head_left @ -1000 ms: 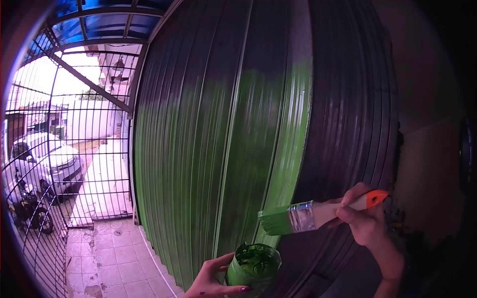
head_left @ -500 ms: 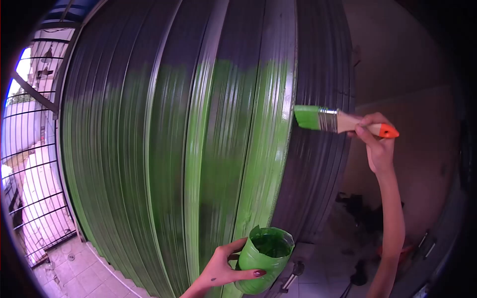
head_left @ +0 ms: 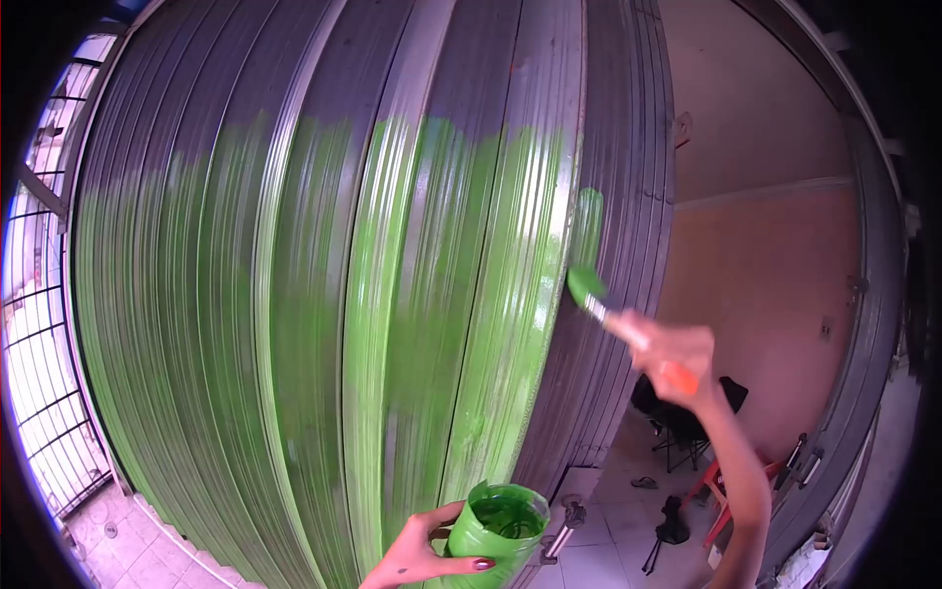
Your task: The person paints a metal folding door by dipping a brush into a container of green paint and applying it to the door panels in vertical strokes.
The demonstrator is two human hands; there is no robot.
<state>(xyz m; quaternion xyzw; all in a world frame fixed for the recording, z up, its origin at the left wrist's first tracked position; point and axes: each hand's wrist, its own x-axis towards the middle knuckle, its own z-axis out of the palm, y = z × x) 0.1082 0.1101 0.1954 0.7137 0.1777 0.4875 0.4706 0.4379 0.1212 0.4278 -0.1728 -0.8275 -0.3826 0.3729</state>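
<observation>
My right hand point(head_left: 675, 361) is closed round the handle of a paintbrush point(head_left: 620, 324), whose green bristles press on the dark side strip of a ridged metal shutter point(head_left: 392, 245). Just above the bristles runs a short streak of wet green paint point(head_left: 589, 221). Green covers most of the shutter's front, while its upper part is dark grey. At the bottom centre my left hand point(head_left: 427, 550) holds a green-coated paint container point(head_left: 498, 535), upright, with green paint inside.
A barred gate point(head_left: 39, 344) stands at the far left above pale floor tiles point(head_left: 132, 550). Behind my right arm are a dark folding chair point(head_left: 682, 432), a red chair point(head_left: 721, 491) and a pinkish wall point(head_left: 756, 275). A metal frame point(head_left: 863, 324) borders the right side.
My right hand has moved down and left, the brush now tilted against the side strip. A green streak has appeared there. The view has shifted, showing more of the room on the right.
</observation>
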